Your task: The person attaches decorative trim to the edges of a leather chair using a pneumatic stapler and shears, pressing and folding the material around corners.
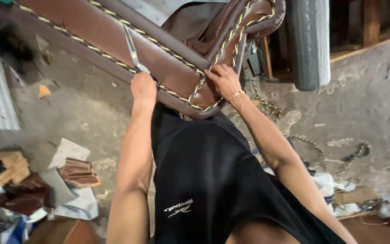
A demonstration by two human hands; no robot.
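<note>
Gripping scissors [132, 47], left hand [143, 88] extends; right hand [224, 80] presses braided cord [195, 88].

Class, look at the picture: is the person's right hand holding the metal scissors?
No: the left hand grips the metal scissors, while the right hand presses the brown leather upholstery.

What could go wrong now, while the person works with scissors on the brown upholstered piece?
1. The left hand holds the scissors with blades against the brown covering; a slip might cut the leather or the braided cord.
2. The right hand presses on the cord close by, so the fingers could possibly be nicked.
3. Loose cord and scraps lie on the floor, a likely trip hazard.
</note>
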